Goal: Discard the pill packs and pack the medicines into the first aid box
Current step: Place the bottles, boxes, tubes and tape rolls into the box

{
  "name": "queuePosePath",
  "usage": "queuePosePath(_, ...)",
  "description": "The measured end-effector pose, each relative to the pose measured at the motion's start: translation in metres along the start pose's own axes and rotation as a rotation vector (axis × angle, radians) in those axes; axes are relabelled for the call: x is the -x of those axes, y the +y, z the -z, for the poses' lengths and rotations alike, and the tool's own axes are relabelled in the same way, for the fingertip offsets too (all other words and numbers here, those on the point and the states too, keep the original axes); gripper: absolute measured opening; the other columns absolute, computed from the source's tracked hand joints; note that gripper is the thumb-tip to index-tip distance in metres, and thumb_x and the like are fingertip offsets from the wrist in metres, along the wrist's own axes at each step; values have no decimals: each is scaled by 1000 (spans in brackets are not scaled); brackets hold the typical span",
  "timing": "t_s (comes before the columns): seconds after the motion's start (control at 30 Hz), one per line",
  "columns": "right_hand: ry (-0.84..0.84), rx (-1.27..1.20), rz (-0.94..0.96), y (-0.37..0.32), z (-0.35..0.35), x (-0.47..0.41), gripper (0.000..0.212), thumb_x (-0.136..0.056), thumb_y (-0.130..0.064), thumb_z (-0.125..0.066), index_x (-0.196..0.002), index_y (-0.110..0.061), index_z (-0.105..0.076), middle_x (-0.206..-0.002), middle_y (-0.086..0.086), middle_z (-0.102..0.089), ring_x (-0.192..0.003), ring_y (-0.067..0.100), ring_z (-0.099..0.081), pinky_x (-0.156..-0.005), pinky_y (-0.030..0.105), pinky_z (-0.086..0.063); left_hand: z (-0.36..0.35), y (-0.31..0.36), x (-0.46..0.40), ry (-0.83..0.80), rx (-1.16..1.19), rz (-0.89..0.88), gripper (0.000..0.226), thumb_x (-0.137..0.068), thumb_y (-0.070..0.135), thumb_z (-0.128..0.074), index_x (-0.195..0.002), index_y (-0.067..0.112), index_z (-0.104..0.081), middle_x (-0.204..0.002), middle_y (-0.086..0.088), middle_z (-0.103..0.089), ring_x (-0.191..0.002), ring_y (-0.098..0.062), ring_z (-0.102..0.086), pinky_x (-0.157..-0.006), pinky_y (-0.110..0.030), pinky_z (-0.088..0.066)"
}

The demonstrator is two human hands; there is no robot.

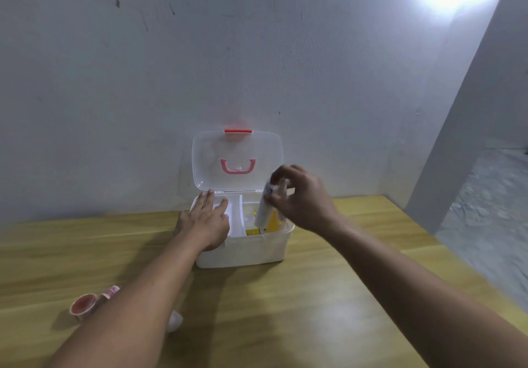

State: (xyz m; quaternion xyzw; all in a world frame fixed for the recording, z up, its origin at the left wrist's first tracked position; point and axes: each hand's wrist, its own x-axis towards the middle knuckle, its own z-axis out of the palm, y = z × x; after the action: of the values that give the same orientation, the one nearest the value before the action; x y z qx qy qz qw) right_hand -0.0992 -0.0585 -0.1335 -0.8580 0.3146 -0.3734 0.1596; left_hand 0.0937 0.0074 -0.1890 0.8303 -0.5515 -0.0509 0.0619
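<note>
The white first aid box (pixel 251 249) stands on the wooden table against the wall, its clear lid (pixel 237 150) with pink handle tipped up and back. My right hand (pixel 300 196) is over the box's right side, pinching the top of a white tube (pixel 264 210) that stands upright, its lower end inside the box. Something yellow (pixel 273 223) lies in the box beside the tube. My left hand (pixel 207 220) rests flat on the box's left rim and white inner tray (pixel 235 213), fingers spread, holding nothing.
A pink roll of tape (pixel 84 306) and a small pink-patterned item (pixel 110 292) lie at the table's left front. A small white object (pixel 174 320) peeks out under my left forearm. The table's right edge (pixel 445 242) drops to a grey floor.
</note>
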Motion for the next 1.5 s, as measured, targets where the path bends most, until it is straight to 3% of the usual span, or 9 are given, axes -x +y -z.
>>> queuePosePath(0.17, -22, 122, 72, 8, -26, 20, 18, -78, -31, -76, -91, -21, -68, -101, -4, -68, -92, 19, -55, -76, 35, -50, 0, 0, 1, -9, -11, -4, 53, -100, 34, -13, -152, 31, -4, -161, -1, 14, -149, -17, 11, -117, -50, -14)
queuePosePath(0.47, -154, 207, 29, 12, -31, 24, 14, -81, -32, -69, -78, -19, -76, -99, -6, -73, -91, 19, -64, -76, 33, -53, -2, -2, -2, -4, -15, -9, 53, -101, 35, -12, -152, 30, -3, -161, -1, 15, -149, -18, 12, -117, -51, -15)
queuePosePath(0.57, -190, 320, 46, 10, -29, 24, 16, -84, -35, -64, -86, -24, -75, -92, -8, -73, -88, 20, -58, -71, 29, -48, -3, -3, -3, -6, -11, -8, 53, -100, 34, -13, -152, 31, -3, -161, 0, 15, -149, -17, 12, -116, -50, -15)
queuePosePath(0.73, -207, 433, 62, 6, -20, 27, 19, -89, -33, -55, -96, -24, -70, -86, 4, -72, -77, 29, -60, -66, 28, -29, -4, -4, -3, -4, -8, -7, 53, -100, 34, -13, -152, 31, -3, -161, 0, 15, -149, -16, 12, -116, -51, -15)
queuePosePath(0.87, -250, 483, 66, 2, -17, 28, 23, -93, -30, -46, -111, -30, -60, -80, 2, -65, -68, 27, -51, -73, 31, -35, -4, -3, -2, -5, 0, -11, 53, -101, 34, -13, -152, 31, -3, -161, 0, 15, -149, -17, 12, -116, -51, -14)
queuePosePath(1.0, -422, 504, 87, 0, -16, 22, 40, -93, -17, -45, -124, -37, -60, -121, -3, -63, -103, 24, -55, -75, 33, -34, -3, -3, -2, -6, -2, -9, 53, -101, 34, -13, -152, 30, -3, -161, 0, 15, -149, -17, 12, -117, -51, -14)
queuePosePath(1.1, -526, 513, 97, -2, -14, 17, 55, -83, 0, -48, -124, -33, -61, -130, -3, -56, -113, 23, -51, -86, 35, -40, -3, -3, -2, -10, -3, -10, 53, -101, 34, -13, -152, 30, -2, -161, 0, 15, -149, -17, 12, -117, -51, -14)
queuePosePath(1.27, -481, 497, 127, -1, -15, 7, 22, -92, -19, -60, -107, -31, -71, -115, -3, -64, -104, 20, -52, -83, 35, -41, -3, -3, -2, -9, -4, -12, 53, -101, 34, -12, -152, 30, -2, -161, -1, 15, -149, -18, 12, -117, -51, -14)
queuePosePath(1.5, -461, 651, 198, -12, -20, -6, 19, -91, -20, -53, -102, -23, -69, -104, 0, -67, -99, 22, -52, -73, 32, -28, -3, -3, -2, -5, -1, -10, 53, -101, 34, -13, -152, 31, -3, -161, 0, 15, -149, -17, 12, -117, -51, -14)
